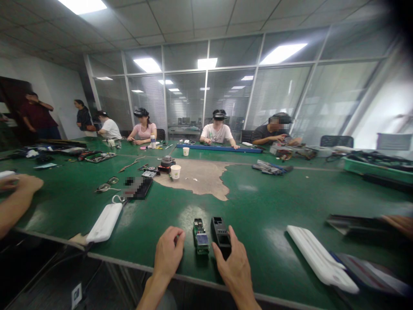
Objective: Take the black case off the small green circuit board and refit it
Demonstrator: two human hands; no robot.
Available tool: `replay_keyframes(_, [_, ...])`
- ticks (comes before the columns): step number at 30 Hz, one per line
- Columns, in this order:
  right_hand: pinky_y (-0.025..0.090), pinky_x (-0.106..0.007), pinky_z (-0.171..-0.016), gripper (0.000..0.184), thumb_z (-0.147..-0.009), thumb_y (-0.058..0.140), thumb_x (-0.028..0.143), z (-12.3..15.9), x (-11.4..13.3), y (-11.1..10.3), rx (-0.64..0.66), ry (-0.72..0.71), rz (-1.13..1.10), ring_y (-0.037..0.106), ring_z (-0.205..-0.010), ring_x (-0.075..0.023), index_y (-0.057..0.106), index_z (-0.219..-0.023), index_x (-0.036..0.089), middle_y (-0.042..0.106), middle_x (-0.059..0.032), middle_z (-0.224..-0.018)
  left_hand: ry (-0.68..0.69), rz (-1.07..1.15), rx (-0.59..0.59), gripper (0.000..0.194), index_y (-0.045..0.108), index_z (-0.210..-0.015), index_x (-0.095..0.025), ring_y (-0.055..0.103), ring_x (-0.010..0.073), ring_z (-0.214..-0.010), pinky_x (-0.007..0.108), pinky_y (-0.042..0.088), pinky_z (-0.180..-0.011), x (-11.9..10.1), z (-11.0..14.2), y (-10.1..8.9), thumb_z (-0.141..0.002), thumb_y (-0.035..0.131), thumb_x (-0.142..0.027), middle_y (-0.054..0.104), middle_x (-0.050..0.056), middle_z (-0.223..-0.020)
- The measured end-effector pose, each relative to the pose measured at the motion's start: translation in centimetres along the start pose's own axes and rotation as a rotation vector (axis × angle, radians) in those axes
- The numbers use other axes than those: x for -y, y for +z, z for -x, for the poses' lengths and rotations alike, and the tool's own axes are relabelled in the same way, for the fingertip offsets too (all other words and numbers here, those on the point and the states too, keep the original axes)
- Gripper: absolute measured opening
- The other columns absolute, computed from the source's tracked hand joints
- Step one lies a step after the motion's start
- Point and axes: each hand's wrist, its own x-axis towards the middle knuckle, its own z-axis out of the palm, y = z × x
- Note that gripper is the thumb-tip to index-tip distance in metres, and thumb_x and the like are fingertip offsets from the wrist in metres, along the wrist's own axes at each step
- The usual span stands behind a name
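My left hand [168,254] rests on the green table [258,206] near its front edge, fingers curled loosely, just left of a small green circuit board [200,236] with a little screen. My right hand [235,263] lies beside it, thumb and fingers touching the near end of a black plastic housing [220,232] that sits right of the board. Neither hand has lifted anything.
A white power bank [105,222] lies at left, a long white casing [321,258] at right. Paper cups [175,171], tools and parts lie further back by a worn brown patch [200,178]. Several people sit across the table; other persons' hands [16,193] reach in at both sides.
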Motion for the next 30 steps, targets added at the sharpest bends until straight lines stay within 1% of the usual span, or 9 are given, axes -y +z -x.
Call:
replay_keyframes(4, [0.042, -0.044, -0.096, 0.072, -0.084, 0.055, 0.053, -0.1, 0.0, -0.1, -0.017, 0.028, -0.004, 0.054, -0.111, -0.0298, 0.039, -0.138, 0.007, 0.058, -0.0187, -0.122, -0.006, -0.034, -0.016, 0.029, 0.064, -0.079, -0.021, 0.056, 0.0144, -0.072, 0.026, 0.042, -0.07, 0.1, -0.6, 0.5, -0.091, 0.042, -0.035, 0.061, 0.002, -0.078])
replay_keyframes(6, [0.043, -0.045, -0.095, 0.073, -0.084, 0.055, 0.053, -0.1, -0.1, -0.1, -0.021, 0.027, -0.008, 0.054, -0.109, -0.03, 0.04, -0.138, 0.008, 0.059, -0.0184, -0.121, -0.022, -0.04, -0.03, 0.03, 0.064, -0.077, -0.021, 0.056, 0.0145, -0.071, 0.025, 0.041, -0.068, 0.3, -0.4, 0.9, -0.091, 0.041, -0.034, 0.061, 0.002, -0.076])
replay_keyframes(9, [0.043, -0.045, -0.095, 0.072, -0.084, 0.055, 0.053, 0.0, -0.3, 0.1, -0.01, 0.002, 0.003, 0.054, -0.109, -0.0303, 0.039, -0.139, 0.008, 0.058, -0.0186, -0.122, 0.004, -0.032, -0.016, 0.028, 0.063, -0.08, -0.021, 0.057, 0.0146, -0.074, 0.025, 0.041, -0.07, 0.5, 0.4, 1.3, -0.092, 0.041, -0.034, 0.061, 0.002, -0.079])
replay_keyframes(11, [0.043, -0.045, -0.095, 0.071, -0.084, 0.054, 0.052, 0.1, -0.3, 0.2, 0.002, -0.007, 0.023, 0.054, -0.109, -0.0307, 0.04, -0.138, 0.007, 0.058, -0.019, -0.122, 0.022, -0.014, -0.005, 0.028, 0.064, -0.08, -0.021, 0.057, 0.0146, -0.075, 0.025, 0.041, -0.071, 0.5, 0.7, 1.3, -0.092, 0.042, -0.034, 0.062, 0.002, -0.08])
replay_keyframes(16, [0.043, -0.044, -0.095, 0.067, -0.086, 0.052, 0.051, 0.1, -0.1, 0.0, 0.031, 0.037, 0.029, 0.054, -0.108, -0.03, 0.045, -0.135, 0.006, 0.06, -0.0184, -0.118, 0.013, 0.043, -0.041, 0.03, 0.065, -0.081, -0.021, 0.058, 0.0145, -0.074, 0.024, 0.042, -0.07, 0.6, 0.7, 0.9, -0.092, 0.042, -0.036, 0.063, 0.003, -0.08])
replay_keyframes(19, [0.043, -0.044, -0.097, 0.068, -0.085, 0.052, 0.055, 0.1, 0.1, -0.5, 0.03, 0.108, -0.019, 0.055, -0.112, -0.0301, 0.046, -0.135, 0.009, 0.059, -0.0173, -0.123, 0.01, 0.055, -0.054, 0.03, 0.066, -0.081, -0.021, 0.058, 0.0144, -0.074, 0.024, 0.042, -0.07, 0.8, 0.6, 1.0, -0.092, 0.043, -0.036, 0.063, 0.003, -0.08])
replay_keyframes(24, [0.042, -0.046, -0.098, 0.073, -0.079, 0.054, 0.063, -0.1, -0.1, -1.4, -0.001, 0.311, -0.139, 0.055, -0.116, -0.0318, 0.049, -0.135, 0.017, 0.057, -0.0139, -0.129, 0.011, 0.066, -0.073, 0.031, 0.067, -0.08, -0.02, 0.058, 0.0146, -0.072, 0.024, 0.043, -0.068, 0.9, 0.5, 1.0, -0.091, 0.044, -0.037, 0.064, 0.003, -0.079])
replay_keyframes(27, [0.045, -0.044, -0.094, 0.071, -0.077, 0.056, 0.064, -0.4, 0.2, -1.9, 0.013, 0.37, -0.221, 0.059, -0.111, -0.0306, 0.051, -0.133, 0.02, 0.061, -0.0116, -0.126, 0.013, 0.069, -0.071, 0.031, 0.067, -0.08, -0.02, 0.058, 0.0144, -0.072, 0.024, 0.042, -0.067, 0.9, 0.5, 1.0, -0.091, 0.044, -0.037, 0.064, 0.003, -0.079])
replay_keyframes(30, [0.047, -0.041, -0.091, 0.068, -0.077, 0.058, 0.062, -0.9, 1.4, -2.4, 0.039, 0.386, -0.281, 0.061, -0.108, -0.0288, 0.052, -0.132, 0.023, 0.063, -0.0095, -0.123, 0.011, 0.072, -0.073, 0.032, 0.067, -0.08, -0.02, 0.057, 0.0144, -0.071, 0.024, 0.042, -0.067, 1.0, 0.4, 1.0, -0.091, 0.044, -0.039, 0.064, 0.003, -0.078])
